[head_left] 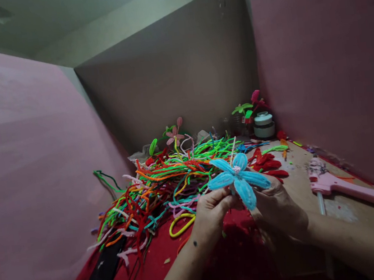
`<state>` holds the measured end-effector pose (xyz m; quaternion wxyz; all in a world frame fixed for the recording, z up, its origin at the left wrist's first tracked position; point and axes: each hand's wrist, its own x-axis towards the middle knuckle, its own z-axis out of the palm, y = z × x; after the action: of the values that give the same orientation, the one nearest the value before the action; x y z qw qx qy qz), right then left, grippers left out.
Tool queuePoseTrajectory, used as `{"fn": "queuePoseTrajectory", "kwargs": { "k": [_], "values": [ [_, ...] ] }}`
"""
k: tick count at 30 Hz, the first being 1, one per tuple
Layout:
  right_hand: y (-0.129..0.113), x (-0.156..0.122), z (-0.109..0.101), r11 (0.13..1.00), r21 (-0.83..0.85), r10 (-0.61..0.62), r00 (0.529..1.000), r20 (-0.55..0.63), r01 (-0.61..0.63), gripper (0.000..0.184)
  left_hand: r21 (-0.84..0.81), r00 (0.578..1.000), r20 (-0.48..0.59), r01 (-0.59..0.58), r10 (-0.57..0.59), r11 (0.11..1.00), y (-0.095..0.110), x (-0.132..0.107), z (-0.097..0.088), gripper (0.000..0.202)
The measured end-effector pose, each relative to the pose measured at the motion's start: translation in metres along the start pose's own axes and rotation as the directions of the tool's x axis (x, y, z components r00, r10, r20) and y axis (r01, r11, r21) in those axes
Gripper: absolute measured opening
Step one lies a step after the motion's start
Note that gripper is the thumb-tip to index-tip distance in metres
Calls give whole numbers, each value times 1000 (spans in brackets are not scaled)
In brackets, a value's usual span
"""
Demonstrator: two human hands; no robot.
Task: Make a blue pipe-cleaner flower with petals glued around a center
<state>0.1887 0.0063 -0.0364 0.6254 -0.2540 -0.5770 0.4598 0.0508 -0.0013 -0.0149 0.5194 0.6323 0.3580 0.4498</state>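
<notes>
A light-blue pipe-cleaner flower [247,192] with several looped petals and a pale beaded centre faces me, held up between my hands. My left hand [214,211] is closed, thumb and fingers pinching beneath the petals. Behind the right-hand petals, my right hand [279,208] is curled against the flower's underside; its fingertips are partly hidden. Just beyond the hands spreads a big tangled heap of pipe cleaners [173,171] in green, red, orange, white and purple. A yellow pipe-cleaner loop [183,225] lies near my left wrist. Red pipe-cleaner petals [266,162] rest past my right hand.
A pink glue gun [356,189] lies at the right on the table. At the left on red cloth [161,261] is a flat black object [103,273]. Finished pink flower [174,135] and a lidded round container [264,126] stand at the back. Pink walls flank both sides.
</notes>
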Motion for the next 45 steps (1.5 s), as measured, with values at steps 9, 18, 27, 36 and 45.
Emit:
{"fn": "queuePoseTrajectory", "kwargs": {
  "k": [9, 18, 27, 36, 45],
  "values": [
    [-9, 4, -4, 979, -167, -125, 991, -54, 114, 13, 54, 970, -236, -43, 54, 998, 0, -2, -9, 17],
    [-1, 8, -10, 843, -461, -297, 954, 32, 278, 20, -238, 991, 123, 79, -50, 968, 15, -17, 0, 13],
    [5, 1, -5, 916, -365, -152, 986, 67, 166, 22, -251, 984, 129, 153, -124, 956, 7, -17, 2, 17],
    [4, -4, -2, 963, -258, -65, 997, 47, 75, 25, -138, 980, 167, 137, -113, 981, 11, -17, 0, 20],
    [3, 0, -11, 943, -312, -127, 992, -4, 120, 19, -74, 955, 192, 245, -227, 967, 22, -7, -19, 10]
  ]
}}
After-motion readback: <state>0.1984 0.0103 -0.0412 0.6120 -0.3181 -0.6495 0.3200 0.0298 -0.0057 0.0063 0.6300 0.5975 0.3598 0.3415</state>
